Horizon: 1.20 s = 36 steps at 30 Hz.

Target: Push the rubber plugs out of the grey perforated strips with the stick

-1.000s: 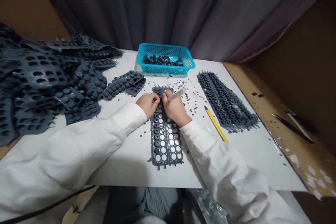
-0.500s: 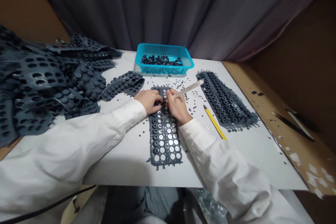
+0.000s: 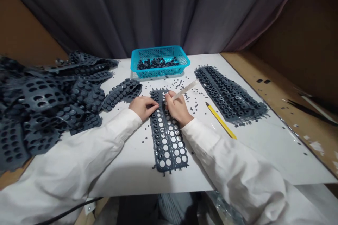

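Note:
A dark grey moulded rubber sheet [image 3: 170, 153] lies lengthwise before me, with rows of round holes and ring-shaped parts still seated along its left side. White shows through many of its holes. My right hand [image 3: 179, 109] is closed around a slim white stick-like tool [image 3: 186, 89], its upper end slanting up to the right. The tool's working tip is hidden under the fingers, over the sheet's upper part. At the sheet's left edge rests my left hand [image 3: 142, 108], thumb and forefinger brought together. Whatever is between those fingertips is too small to make out.
Behind the sheet stands a blue mesh basket [image 3: 160, 73] holding small dark parts. A second rubber sheet [image 3: 229, 95] and a yellow pencil-like tool [image 3: 221, 121] lie right. Piled sheets [image 3: 47, 98] fill the left. Small dark discs litter the white tabletop [image 3: 118, 174].
The left hand has drawn back slightly to the sheet's left edge, thumb and forefinger now together. My right hand keeps its hold on the white tool. The camera view has shifted a little.

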Each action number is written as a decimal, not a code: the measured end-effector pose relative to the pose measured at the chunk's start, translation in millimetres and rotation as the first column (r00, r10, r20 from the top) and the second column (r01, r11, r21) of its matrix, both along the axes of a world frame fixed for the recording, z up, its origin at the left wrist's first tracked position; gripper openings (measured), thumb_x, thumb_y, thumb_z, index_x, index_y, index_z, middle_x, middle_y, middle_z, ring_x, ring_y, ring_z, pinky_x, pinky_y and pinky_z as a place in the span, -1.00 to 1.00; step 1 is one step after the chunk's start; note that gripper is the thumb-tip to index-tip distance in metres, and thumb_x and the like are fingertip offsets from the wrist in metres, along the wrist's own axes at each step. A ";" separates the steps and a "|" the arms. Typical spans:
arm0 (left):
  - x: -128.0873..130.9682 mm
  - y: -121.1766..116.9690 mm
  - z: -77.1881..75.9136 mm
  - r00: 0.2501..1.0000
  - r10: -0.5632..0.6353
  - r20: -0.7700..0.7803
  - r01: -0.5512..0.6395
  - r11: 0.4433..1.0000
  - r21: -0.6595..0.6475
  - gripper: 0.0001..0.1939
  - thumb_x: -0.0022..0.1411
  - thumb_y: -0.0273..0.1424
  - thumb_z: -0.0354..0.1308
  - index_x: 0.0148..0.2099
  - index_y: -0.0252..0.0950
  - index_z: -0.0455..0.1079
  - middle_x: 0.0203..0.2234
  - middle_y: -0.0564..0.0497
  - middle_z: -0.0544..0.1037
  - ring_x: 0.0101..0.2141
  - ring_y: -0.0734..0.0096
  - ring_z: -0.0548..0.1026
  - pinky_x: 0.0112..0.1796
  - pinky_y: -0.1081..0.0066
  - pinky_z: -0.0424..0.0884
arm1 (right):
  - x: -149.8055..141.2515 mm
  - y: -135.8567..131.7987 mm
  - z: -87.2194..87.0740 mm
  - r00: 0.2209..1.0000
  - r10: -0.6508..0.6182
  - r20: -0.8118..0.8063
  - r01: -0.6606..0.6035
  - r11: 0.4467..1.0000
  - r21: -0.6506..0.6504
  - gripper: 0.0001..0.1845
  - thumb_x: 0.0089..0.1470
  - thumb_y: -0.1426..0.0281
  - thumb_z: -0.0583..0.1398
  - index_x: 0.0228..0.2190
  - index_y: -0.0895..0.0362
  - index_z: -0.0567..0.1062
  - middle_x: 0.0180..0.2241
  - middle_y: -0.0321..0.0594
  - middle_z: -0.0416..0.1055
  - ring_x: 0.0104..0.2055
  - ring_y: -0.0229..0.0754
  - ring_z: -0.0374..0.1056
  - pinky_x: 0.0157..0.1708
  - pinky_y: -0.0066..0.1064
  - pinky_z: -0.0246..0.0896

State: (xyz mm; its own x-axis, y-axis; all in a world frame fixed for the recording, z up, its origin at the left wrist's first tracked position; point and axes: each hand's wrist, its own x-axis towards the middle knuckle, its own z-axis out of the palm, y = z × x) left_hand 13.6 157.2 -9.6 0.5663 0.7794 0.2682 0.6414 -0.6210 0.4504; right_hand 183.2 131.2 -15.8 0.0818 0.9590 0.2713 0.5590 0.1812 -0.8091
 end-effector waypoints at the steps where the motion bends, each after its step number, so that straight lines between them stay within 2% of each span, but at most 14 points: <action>1: -0.3 -0.7 -0.6 1.000 0.013 0.014 -0.013 1.000 -0.003 -0.81 0.13 -0.30 0.12 -0.33 -0.25 0.52 -0.43 0.00 0.58 -0.38 0.37 0.49 -0.32 0.41 0.37 | 0.0 -0.1 0.0 1.000 0.003 -0.001 -0.003 1.000 -0.003 -0.66 0.14 0.33 -0.05 -0.65 0.06 0.07 -0.74 -0.39 0.12 -0.59 -0.26 0.13 -0.51 -0.45 0.00; 7: 0.1 -3.0 -2.5 0.998 0.026 0.062 -0.027 1.000 0.000 -0.82 0.12 -0.32 0.13 -0.34 -0.27 0.52 -0.42 -0.02 0.59 -0.36 0.36 0.50 -0.30 0.39 0.38 | -0.1 -0.5 1.3 1.000 0.015 -0.008 -0.015 1.000 -0.014 -0.65 0.13 0.32 -0.04 -0.66 0.07 0.10 -0.74 -0.39 0.16 -0.59 -0.27 0.17 -0.49 -0.46 0.02; 12: 2.4 -4.7 -7.3 0.998 0.015 0.061 -0.018 0.999 0.044 -0.84 0.12 -0.34 0.14 -0.32 -0.26 0.52 -0.40 -0.02 0.58 -0.34 0.35 0.49 -0.25 0.36 0.38 | -0.1 1.8 1.0 0.993 0.010 -0.114 -0.018 0.997 -0.075 -0.63 0.14 0.26 -0.04 -0.66 0.08 0.18 -0.75 -0.40 0.23 -0.59 -0.28 0.23 -0.45 -0.46 0.09; 17: 2.8 -7.8 -11.2 0.997 0.039 0.068 -0.044 0.996 0.077 -0.85 0.11 -0.35 0.15 -0.31 -0.25 0.52 -0.39 -0.02 0.59 -0.33 0.34 0.48 -0.24 0.35 0.39 | -0.5 2.4 -3.0 0.986 0.083 -0.147 -0.094 0.993 -0.068 -0.64 0.14 0.22 -0.01 -0.62 0.10 0.25 -0.68 -0.39 0.34 -0.53 -0.29 0.30 -0.39 -0.47 0.12; 25: 3.5 -9.5 -10.2 0.996 0.058 0.069 -0.062 0.996 0.065 -0.85 0.11 -0.37 0.15 -0.31 -0.27 0.52 -0.39 -0.03 0.58 -0.32 0.33 0.48 -0.24 0.34 0.39 | -0.7 1.3 -3.1 0.990 0.081 -0.116 -0.088 0.994 -0.059 -0.64 0.15 0.23 -0.02 -0.62 0.10 0.23 -0.68 -0.39 0.34 -0.53 -0.30 0.29 -0.39 -0.47 0.11; 32: 3.1 -9.2 -11.0 0.998 0.052 0.046 -0.055 0.996 0.075 -0.85 0.12 -0.37 0.14 -0.30 -0.27 0.52 -0.37 -0.03 0.58 -0.31 0.33 0.47 -0.21 0.34 0.38 | -3.1 0.0 0.1 0.997 0.070 0.028 -0.070 0.997 -0.020 -0.64 0.16 0.27 -0.03 -0.63 0.09 0.23 -0.67 -0.38 0.32 -0.52 -0.26 0.26 -0.42 -0.46 0.07; 36: 3.0 -9.3 -11.0 0.998 0.040 0.046 -0.044 0.994 0.096 -0.85 0.12 -0.37 0.13 -0.31 -0.28 0.52 -0.39 -0.04 0.58 -0.33 0.33 0.47 -0.23 0.34 0.38 | -3.8 -0.9 1.3 0.996 0.073 0.057 -0.071 0.997 -0.031 -0.65 0.16 0.27 -0.03 -0.62 0.08 0.23 -0.66 -0.37 0.33 -0.52 -0.25 0.26 -0.44 -0.45 0.06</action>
